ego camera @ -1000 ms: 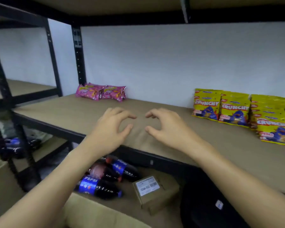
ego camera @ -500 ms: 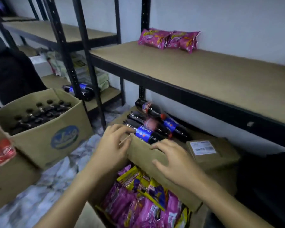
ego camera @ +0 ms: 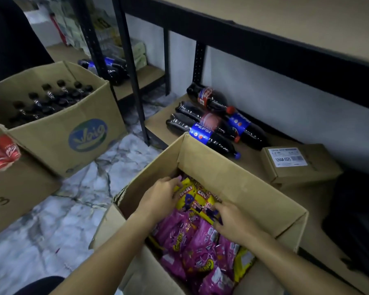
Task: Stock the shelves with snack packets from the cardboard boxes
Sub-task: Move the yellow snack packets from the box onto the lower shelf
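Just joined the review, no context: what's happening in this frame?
A person is restocking shelves. Both hands are down in an open cardboard box of snack packets: the left hand and right hand are on either side of the yellow packets, apparently gathering them, with pink packets below. Nothing has been lifted out yet. Cola bottles lie on the bottom shelf behind the box.
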